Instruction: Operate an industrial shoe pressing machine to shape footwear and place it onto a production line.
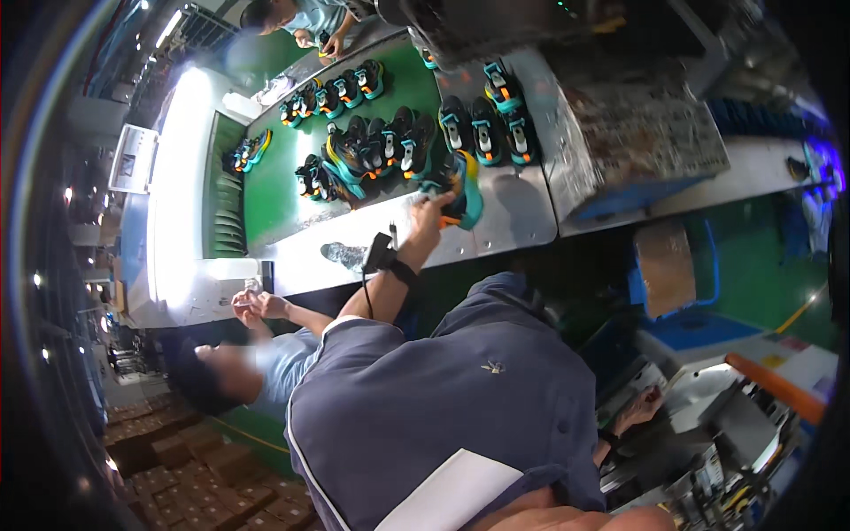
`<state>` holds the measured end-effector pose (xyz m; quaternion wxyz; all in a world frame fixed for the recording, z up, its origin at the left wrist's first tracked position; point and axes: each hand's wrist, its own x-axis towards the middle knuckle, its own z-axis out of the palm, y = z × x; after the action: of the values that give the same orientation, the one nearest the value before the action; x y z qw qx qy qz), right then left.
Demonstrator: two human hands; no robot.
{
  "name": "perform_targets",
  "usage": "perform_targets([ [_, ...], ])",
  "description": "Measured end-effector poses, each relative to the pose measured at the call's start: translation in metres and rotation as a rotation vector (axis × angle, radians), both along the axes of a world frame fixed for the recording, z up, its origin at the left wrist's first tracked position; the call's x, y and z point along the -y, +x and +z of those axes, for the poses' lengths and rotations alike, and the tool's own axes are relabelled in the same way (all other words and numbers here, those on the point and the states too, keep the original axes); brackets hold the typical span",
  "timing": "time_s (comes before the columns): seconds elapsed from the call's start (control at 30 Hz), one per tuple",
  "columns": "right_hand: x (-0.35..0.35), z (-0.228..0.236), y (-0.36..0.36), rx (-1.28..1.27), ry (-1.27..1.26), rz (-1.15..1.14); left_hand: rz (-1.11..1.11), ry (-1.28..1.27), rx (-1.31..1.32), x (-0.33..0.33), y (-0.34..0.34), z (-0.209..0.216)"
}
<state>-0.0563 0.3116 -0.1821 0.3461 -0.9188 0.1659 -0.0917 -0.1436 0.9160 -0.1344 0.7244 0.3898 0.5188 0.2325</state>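
My left hand (427, 218), with a black strap and small device at the wrist, is closed on a sneaker (467, 196) with a teal sole and yellow and orange parts. The sneaker is lifted over the near edge of a metal work surface (518, 217). Just beyond it stand rows of similar dark sneakers (485, 133) with teal and orange soles. Low on the right, my right hand (639, 409) is stretched out beside a grey machine (704, 389). Its fingers look curled, with a small dark reddish spot at the tips that I cannot make out.
More sneakers (381, 146) stand on a green conveyor belt (274, 190). A plastic-covered box-shaped machine (629, 137) rises at the right. One co-worker (239, 372) is close on my left, another (310, 26) across the belt. A blue-framed chair (668, 270) stands behind the table.
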Motion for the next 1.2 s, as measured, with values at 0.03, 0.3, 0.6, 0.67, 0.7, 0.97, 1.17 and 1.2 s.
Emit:
perform_targets([
  [0.03,-0.02,0.01,0.019,0.039,-0.12,0.011,0.041,0.049,0.006,-0.029,0.005,-0.006],
  [0.3,-0.208,0.143,0.167,0.412,0.009,0.236,0.196,0.145,-0.131,-0.261,0.077,-0.053],
  [0.6,-0.336,0.221,0.253,0.457,-0.338,0.491,0.176,0.77,-0.45,-0.457,0.178,-0.148],
  [0.67,-0.345,0.196,0.256,0.464,-0.487,0.451,0.052,0.838,-0.431,-0.471,0.187,-0.16],
  [0.7,-0.348,0.186,0.256,0.404,-0.613,0.33,0.075,0.829,-0.447,-0.473,0.189,-0.164],
  [0.97,-0.369,0.191,0.243,0.504,-0.58,0.402,0.118,1.034,0.123,-0.505,0.189,0.008],
  [1.17,-0.372,0.189,0.248,0.557,-0.266,0.588,-0.09,1.448,0.198,-0.439,0.174,0.311],
  [1.2,-0.372,0.189,0.25,0.547,-0.277,0.566,-0.261,1.643,0.184,-0.416,0.182,0.342],
])
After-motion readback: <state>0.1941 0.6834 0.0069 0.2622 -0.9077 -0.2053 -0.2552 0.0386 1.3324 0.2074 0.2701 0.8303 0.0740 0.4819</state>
